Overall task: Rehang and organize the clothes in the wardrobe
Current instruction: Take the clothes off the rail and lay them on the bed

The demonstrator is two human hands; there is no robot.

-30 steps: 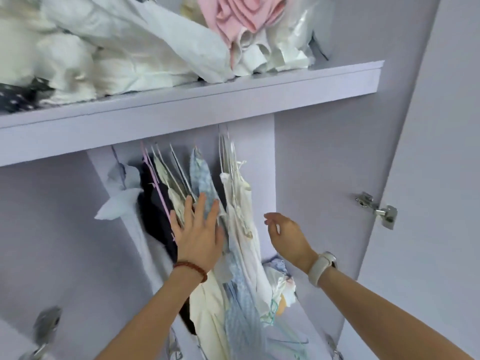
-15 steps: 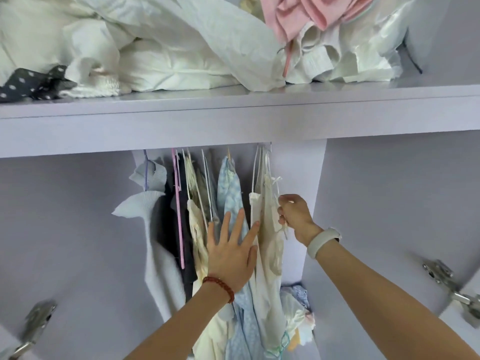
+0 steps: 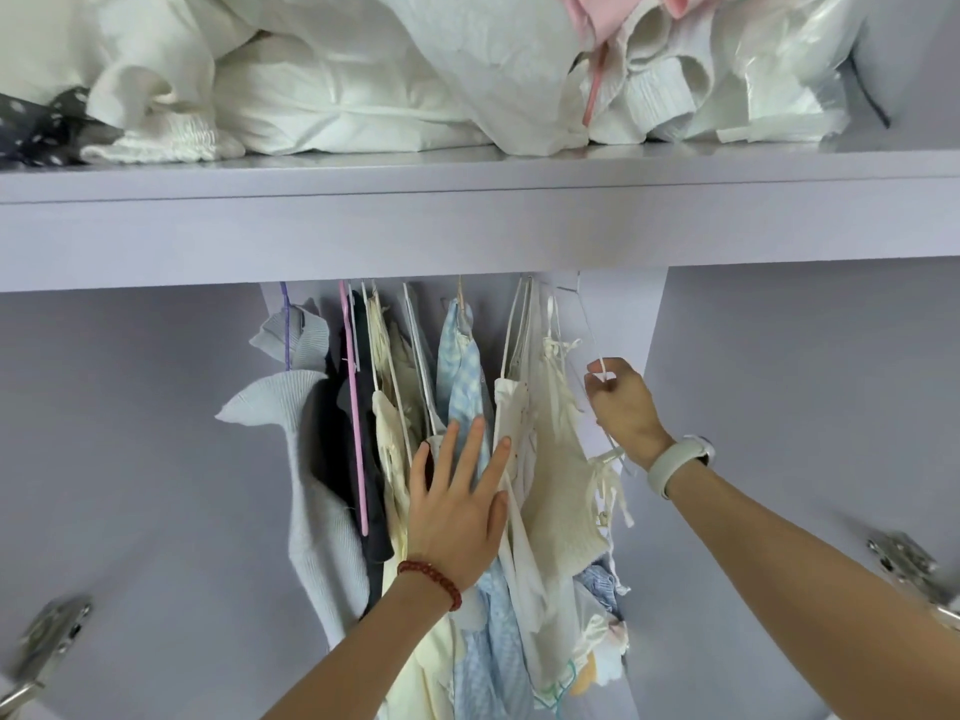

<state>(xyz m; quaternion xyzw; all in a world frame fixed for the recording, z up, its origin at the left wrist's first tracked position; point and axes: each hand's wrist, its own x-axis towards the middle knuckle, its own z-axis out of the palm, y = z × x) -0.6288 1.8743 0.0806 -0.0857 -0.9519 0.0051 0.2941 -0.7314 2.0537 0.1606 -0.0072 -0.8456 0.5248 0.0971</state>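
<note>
Fingers of the right hand [image 3: 626,407], empty a second ago, now pinch a white hanger [image 3: 582,330] carrying the cream top [image 3: 563,491] at the row's right end. The left hand [image 3: 457,511] stays flat, pressing back the blue dress [image 3: 467,387]; rehanging seems underway.

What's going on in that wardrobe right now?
A person is sorting hanging clothes under the shelf. The left hand lies flat, fingers spread, against the blue checked garment, pressing the row leftward. The right hand pinches a thin white hanger carrying the cream top at the right end of the row. Its hook is hidden behind the shelf edge, so I cannot tell whether it is on the rail. Loose clothes are piled on the shelf.
</note>
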